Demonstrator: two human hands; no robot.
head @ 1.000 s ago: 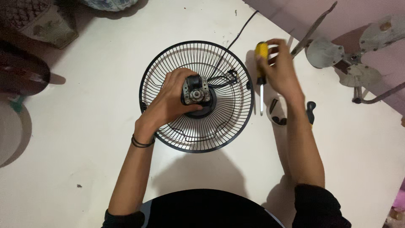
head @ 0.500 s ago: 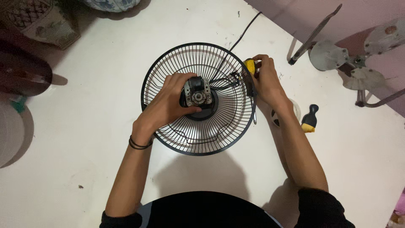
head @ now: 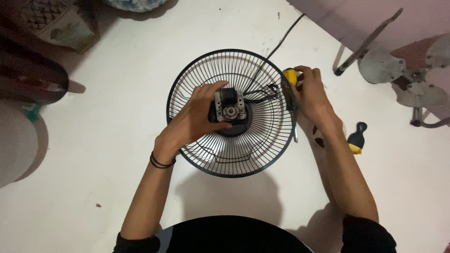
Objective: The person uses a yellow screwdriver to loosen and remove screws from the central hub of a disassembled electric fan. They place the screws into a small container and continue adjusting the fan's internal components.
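The small grey metal fan motor (head: 228, 107) is gripped by the left hand (head: 197, 119), while the yellow-handled screwdriver (head: 291, 93), clasped in the right hand (head: 311, 96), is held just right of those fingers, shaft pointing toward the body.

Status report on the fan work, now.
Left hand grips the motor at the fan grille centre. Right hand holds a yellow-handled screwdriver at the rim. Nothing blocking; second screwdriver lies aside.
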